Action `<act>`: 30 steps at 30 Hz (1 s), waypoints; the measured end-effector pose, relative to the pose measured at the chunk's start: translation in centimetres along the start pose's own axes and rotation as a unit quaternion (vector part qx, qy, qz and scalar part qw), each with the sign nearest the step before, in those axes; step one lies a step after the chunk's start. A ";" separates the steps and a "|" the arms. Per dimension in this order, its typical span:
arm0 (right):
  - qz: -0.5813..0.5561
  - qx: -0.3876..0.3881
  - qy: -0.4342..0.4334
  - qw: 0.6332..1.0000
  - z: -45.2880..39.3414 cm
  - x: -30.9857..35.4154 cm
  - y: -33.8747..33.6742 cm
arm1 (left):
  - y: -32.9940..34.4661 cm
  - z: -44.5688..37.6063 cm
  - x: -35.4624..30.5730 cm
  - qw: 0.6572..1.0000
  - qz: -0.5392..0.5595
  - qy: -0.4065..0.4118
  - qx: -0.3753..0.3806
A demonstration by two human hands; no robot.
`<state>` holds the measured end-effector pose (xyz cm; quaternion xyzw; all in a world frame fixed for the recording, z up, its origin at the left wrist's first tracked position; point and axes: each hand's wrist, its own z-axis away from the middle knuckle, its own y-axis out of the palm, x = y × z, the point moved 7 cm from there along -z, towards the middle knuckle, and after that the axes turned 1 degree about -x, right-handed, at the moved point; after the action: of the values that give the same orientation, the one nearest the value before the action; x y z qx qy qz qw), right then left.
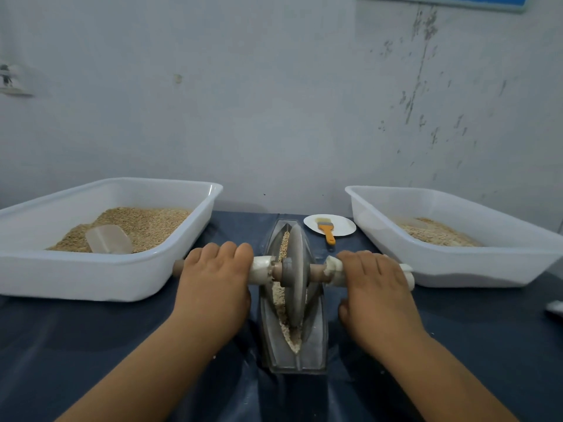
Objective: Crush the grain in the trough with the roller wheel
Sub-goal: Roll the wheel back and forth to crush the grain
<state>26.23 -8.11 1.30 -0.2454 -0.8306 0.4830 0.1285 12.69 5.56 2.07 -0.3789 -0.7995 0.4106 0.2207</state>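
The trough sits lengthwise at the middle of the dark-covered counter, between two white tubs. The roller wheel stands upright on its edge in the groove, roughly midway along. Grain lies whole at the far end; the near end holds paler, broken material.

The left hand is laid over the left side of the axle, fingers curled over the top. The right hand is curled over the right side likewise. Both cover pale wrapping on the axle, close beside the wheel.

Judgement: the wheel appears to be stone or metal, so heavy and rigid; its weight should do the crushing. The narrow rim may tip sideways unless both hands press evenly. The axle wraps are the correct hold. Loose grain may spill over the trough lip.

A brush rests on a small plate behind.
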 end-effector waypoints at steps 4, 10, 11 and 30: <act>0.001 -0.002 0.018 1.000 1.4 -0.1 -0.3 | -0.5 1.0 0.0 0.999 0.025 0.001 -0.022; 0.004 -0.072 -0.026 0.997 2.0 -0.2 -0.8 | -1.0 2.2 0.5 0.993 0.045 0.031 -0.102; 0.013 -0.045 -0.024 0.999 1.3 0.0 -0.7 | -0.5 1.6 0.7 0.996 0.041 0.018 -0.074; 0.024 0.031 0.003 0.999 -1.8 -0.1 1.1 | 0.7 -1.3 0.5 1.000 -0.002 0.005 0.004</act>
<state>27.40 -6.39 1.22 -0.2629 -0.8087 0.5109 0.1265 13.59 6.83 2.24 -0.3785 -0.7973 0.4118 0.2269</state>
